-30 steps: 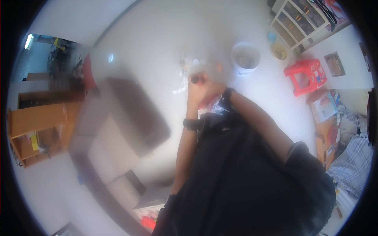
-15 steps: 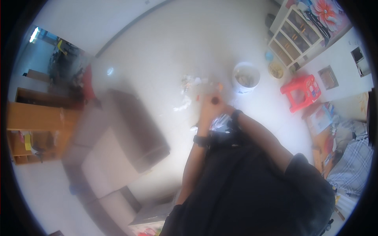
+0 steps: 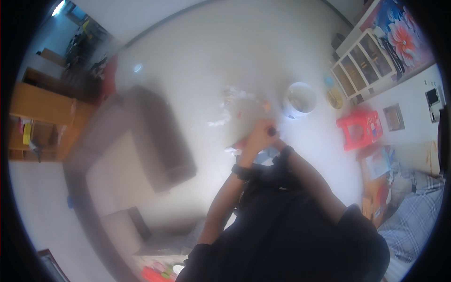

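My left hand (image 3: pixel 257 139) is closed around what looks like a stick seen end-on, its dark round tip (image 3: pixel 271 132) pointing up at me. Close against it is my right hand (image 3: pixel 278 142), its fingers mostly hidden, apparently closed on the same stick. The stick's lower part is hidden beneath my hands and blurred. Just beyond them lies a patch of white scraps (image 3: pixel 230 98) on the floor, with small orange bits (image 3: pixel 267 106) near its right side. Something red and pale shows below the left hand, too blurred to name.
A white bucket (image 3: pixel 286 112) stands right of the scraps. Farther right are a red plastic stool (image 3: pixel 346 122), a yellowish basket (image 3: pixel 335 98) and a white-framed cabinet (image 3: pixel 351 58). A brown sofa (image 3: pixel 162 136) fills the left, with a wooden shelf unit (image 3: pixel 42 105) beyond it.
My view has shifted. In the picture, both hands and the dark tip sit slightly lower and farther right, still together. The bucket and stool keep their places on the floor.
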### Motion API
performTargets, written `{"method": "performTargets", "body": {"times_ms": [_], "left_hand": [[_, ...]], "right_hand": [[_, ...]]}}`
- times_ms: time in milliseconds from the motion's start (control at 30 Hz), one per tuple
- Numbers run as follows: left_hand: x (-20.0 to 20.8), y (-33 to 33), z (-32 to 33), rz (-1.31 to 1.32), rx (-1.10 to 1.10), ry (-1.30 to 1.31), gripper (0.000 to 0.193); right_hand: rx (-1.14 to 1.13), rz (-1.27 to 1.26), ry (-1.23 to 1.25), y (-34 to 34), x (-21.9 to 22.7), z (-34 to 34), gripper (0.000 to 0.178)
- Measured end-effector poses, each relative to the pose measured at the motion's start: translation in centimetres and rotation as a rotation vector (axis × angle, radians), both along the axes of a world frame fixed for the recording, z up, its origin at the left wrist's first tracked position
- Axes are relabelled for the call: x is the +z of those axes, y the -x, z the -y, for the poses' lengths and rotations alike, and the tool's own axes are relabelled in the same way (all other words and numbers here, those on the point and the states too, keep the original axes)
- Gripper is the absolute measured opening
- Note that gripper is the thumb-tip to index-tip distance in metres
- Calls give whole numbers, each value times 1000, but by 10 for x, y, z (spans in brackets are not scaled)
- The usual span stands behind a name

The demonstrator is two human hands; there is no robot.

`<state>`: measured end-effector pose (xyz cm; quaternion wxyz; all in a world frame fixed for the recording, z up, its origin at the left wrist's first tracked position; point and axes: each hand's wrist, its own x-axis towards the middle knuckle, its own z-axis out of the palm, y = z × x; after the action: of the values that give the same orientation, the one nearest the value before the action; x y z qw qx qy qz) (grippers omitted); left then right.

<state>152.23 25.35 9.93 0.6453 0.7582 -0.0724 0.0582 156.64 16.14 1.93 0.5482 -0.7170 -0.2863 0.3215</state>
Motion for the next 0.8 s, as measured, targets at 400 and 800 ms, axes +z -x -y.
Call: {"method": "performTargets", "body": {"times_ms": [400,800], "left_hand": [[61,74,40,41,128,-94,11],[132,197,64,227,656,-96,23]], "right_hand": [[225,229,-107,31,27,37,15],[402,277,-319,113,64,-3,18]]}}
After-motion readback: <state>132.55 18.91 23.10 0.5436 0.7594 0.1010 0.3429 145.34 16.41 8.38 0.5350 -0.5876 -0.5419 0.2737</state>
